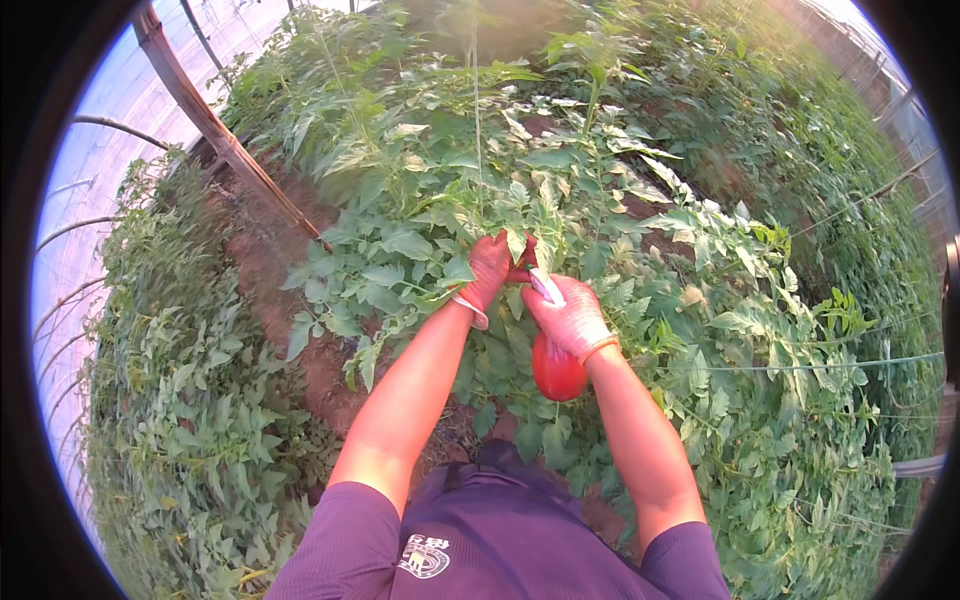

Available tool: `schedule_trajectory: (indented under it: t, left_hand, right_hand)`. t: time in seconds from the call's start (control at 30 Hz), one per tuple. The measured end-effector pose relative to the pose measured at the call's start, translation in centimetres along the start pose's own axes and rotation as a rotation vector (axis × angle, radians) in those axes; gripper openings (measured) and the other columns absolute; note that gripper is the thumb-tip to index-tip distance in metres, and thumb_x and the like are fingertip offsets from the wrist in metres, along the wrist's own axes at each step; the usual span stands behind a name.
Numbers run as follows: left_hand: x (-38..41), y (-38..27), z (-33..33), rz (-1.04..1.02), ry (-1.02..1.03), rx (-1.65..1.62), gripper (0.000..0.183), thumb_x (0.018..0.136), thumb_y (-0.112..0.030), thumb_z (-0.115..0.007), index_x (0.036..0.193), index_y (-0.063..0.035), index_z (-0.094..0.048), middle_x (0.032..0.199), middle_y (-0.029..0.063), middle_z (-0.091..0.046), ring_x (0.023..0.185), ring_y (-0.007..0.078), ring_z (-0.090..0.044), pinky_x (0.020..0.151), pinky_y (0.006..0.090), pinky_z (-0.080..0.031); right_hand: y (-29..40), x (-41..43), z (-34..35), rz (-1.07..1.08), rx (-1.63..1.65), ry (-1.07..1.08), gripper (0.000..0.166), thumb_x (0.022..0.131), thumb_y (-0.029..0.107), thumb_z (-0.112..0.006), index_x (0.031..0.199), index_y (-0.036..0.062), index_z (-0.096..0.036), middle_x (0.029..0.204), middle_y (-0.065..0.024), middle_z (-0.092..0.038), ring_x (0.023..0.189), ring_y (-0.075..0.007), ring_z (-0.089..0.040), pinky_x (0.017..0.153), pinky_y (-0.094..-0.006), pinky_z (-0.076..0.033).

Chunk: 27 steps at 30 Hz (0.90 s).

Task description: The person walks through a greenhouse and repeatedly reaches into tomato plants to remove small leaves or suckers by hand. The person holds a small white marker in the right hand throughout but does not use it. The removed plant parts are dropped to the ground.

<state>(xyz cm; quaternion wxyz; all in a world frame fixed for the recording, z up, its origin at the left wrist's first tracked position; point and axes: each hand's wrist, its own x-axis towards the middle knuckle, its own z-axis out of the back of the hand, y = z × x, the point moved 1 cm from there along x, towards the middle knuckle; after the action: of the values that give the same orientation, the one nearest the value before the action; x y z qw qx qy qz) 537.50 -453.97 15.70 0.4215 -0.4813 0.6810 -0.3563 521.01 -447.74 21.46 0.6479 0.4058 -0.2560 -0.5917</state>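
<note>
Tomato plants (409, 247) stand directly before me. My left hand (491, 266), in a thin glove with a pale cuff, reaches in among the leaves of one plant; its fingertips are partly hidden by leaves, and what they touch cannot be made out. Close beside it on the right, my right hand (571, 311), also gloved, is closed around the white neck of a small squeeze bottle or bag. The bulging red lower part (559, 367) hangs below my right palm. A small green tip at its upper end points toward the left fingers.
A wooden pole (225, 142) slants down at the upper left beside a strip of bare soil (281, 262). A vertical string (477, 112) runs down to the plant ahead. More tomato rows flank both sides, with a green cord (795, 367) across the right. Curved greenhouse ribs (75, 225) line the left.
</note>
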Motion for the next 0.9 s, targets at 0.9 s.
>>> schedule_trajectory:
  t: [0.9]
  left_hand:
    - [-0.7, 0.9, 0.8, -0.042, 0.057, 0.099, 0.035, 0.105, -0.030, -0.054, 0.115, 0.0026, -0.062, 0.098, 0.0102, -0.071, 0.076, 0.0188, -0.069, 0.069, 0.0333, -0.058]
  right_hand:
    - [-0.6, -1.2, -5.9, 0.083, 0.139, -0.158, 0.015, 0.090, 0.018, -0.070, 0.091, 0.0032, -0.065, 0.071, -0.0104, -0.065, 0.063, -0.0222, -0.063, 0.061, -0.0362, -0.049]
